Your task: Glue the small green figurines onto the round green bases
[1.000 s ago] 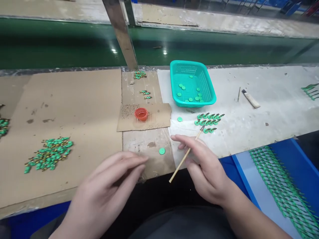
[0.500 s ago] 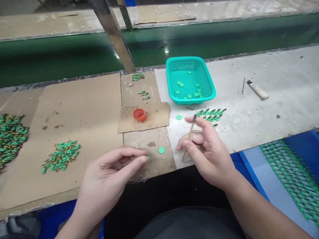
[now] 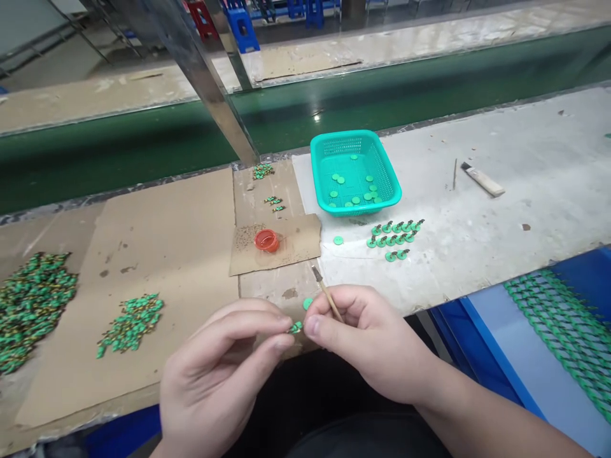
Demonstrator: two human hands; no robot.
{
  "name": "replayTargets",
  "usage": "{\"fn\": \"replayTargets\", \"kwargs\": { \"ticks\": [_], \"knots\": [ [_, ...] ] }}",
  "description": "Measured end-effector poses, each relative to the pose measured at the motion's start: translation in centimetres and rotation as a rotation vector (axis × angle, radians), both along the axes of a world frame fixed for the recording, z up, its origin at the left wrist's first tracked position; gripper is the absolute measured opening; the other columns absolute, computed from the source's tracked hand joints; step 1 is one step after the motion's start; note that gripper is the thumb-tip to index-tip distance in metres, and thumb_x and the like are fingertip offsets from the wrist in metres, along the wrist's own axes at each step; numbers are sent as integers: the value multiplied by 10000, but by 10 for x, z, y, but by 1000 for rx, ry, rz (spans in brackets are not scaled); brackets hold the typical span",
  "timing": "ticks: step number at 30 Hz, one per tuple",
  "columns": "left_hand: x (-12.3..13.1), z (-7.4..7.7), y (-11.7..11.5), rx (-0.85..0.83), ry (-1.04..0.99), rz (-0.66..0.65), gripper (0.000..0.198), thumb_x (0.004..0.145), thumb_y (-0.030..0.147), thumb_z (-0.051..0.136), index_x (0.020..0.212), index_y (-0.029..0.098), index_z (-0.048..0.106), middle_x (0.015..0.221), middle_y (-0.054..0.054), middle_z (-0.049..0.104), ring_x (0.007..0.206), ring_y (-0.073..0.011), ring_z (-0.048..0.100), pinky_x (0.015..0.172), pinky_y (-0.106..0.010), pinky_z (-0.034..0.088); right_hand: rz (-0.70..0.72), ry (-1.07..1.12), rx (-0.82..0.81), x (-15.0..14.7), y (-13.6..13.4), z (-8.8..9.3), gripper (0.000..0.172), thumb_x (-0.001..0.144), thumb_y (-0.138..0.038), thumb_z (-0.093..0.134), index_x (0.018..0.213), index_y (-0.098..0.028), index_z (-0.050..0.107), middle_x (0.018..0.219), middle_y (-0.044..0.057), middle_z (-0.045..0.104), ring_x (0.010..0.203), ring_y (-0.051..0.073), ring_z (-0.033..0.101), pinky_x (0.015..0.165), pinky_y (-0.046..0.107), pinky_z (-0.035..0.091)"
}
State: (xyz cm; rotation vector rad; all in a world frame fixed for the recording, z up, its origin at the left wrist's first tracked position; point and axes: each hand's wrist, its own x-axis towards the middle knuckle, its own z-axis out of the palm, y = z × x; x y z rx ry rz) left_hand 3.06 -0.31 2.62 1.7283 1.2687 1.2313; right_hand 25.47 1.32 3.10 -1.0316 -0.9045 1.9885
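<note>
Between thumb and fingers, my left hand (image 3: 229, 362) pinches a small green figurine (image 3: 296, 327) with dark and yellowish parts. Close on its right, my right hand (image 3: 367, 337) is closed round a thin paintbrush (image 3: 328, 296), its dark tip pointing up and away. My right fingertips are very near the figurine; whether they touch it I cannot tell. Partly behind my right fingers lies a green button-like disc (image 3: 308, 303). Beyond the hands, a small red cup (image 3: 266, 240) of liquid stands on a piece of cardboard (image 3: 300, 245).
A teal basket (image 3: 356, 208) holds several green discs. To its front right stand rows of discs with small dark-topped figures (image 3: 391, 240). Piles of green pieces (image 3: 131, 324) lie on cardboard at left. A flat brush (image 3: 482, 180) rests at right. A metal post (image 3: 210, 83) rises behind.
My right hand has moved left and down with the paintbrush, close to my left hand. The brush tip now leans left. The view has tilted up, showing stools at the back.
</note>
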Motion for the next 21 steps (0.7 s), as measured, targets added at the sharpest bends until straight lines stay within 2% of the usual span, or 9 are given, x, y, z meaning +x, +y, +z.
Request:
{"fn": "replayTargets", "kwargs": {
  "ticks": [2, 5, 8, 11, 13, 15, 17, 18, 21],
  "knots": [
    [4, -1, 1, -84, -113, -5, 79, 1040, 410, 925, 1107, 368, 922, 1024, 7, 864, 834, -122, 837, 763, -165, 708, -22, 66, 4, -1, 1, 1, 445, 896, -558, 1011, 855, -209, 738, 751, -48, 589, 696, 119, 448, 639, 268, 373],
    [10, -2, 3, -148, -234, -40, 99, 1041, 450, 922, 1053, 352, 932, 923, 2, 851, 689, -116, 795, 670, -182, 698, -41, 188, 7, -5, 1, 1, 392, 917, -482, 1014, 858, -203, 746, 773, -53, 604, 695, 100, 432, 676, 248, 413],
    [12, -2, 4, -112, -234, -43, 75, 1052, 411, 910, 1029, 342, 927, 882, -2, 837, 722, -134, 803, 678, -197, 699, -41, 221, 13, -8, 0, -1, 374, 934, -470, 1005, 864, -207, 748, 761, -66, 564, 689, 98, 412, 710, 248, 460],
    [7, -2, 5, -65, -178, 22, 39, 1059, 368, 897, 1044, 336, 915, 943, 0, 850, 762, -130, 809, 741, -206, 707, -93, 101, 87, 0, -1, -5, 352, 1077, -521, 840, 912, -216, 778, 756, -53, 556, 686, 120, 448, 688, 266, 464],
    [1, -4, 7, -51, -100, 59, 44, 1058, 304, 877, 1040, 333, 905, 984, 7, 859, 785, -125, 818, 758, -194, 700, -177, -30, 217, 11, 1, -6, 370, 1187, -493, 653, 982, -229, 812, 830, -12, 643, 760, 150, 551, 726, 290, 500],
    [-4, -7, 11, -43, 21, 46, 102, 1037, 237, 862, 1023, 332, 899, 996, 17, 866, 820, -126, 831, 767, -180, 692, -259, -199, 420, 26, 5, -6, 367, 1229, -413, 566, 1035, -248, 831, 977, 24, 726, 932, 178, 654, 877, 320, 560],
    [-7, -12, 16, -19, 142, 0, 126, 1015, 208, 857, 1016, 327, 897, 981, 23, 872, 858, -133, 842, 802, -181, 692, -294, -360, 619, 38, 10, -5, 309, 1233, -351, 581, 1083, -267, 839, 1099, 31, 753, 1085, 189, 691, 1040, 339, 567],
    [-7, -15, 18, 0, 185, -23, 128, 1011, 203, 853, 1019, 324, 894, 976, 25, 875, 868, -136, 844, 821, -189, 694, -296, -412, 690, 43, 11, -6, 274, 1230, -330, 598, 1118, -274, 841, 1125, 28, 758, 1117, 191, 698, 1075, 342, 565],
    [-3, -20, 23, 56, 258, -63, 146, 1025, 194, 826, 1041, 327, 885, 992, 32, 881, 902, -136, 844, 869, -205, 691, -285, -442, 794, 50, 12, -10, 211, 1226, -273, 624, 1223, -288, 835, 1129, 19, 781, 1117, 189, 723, 1070, 346, 584]
  ]
}}
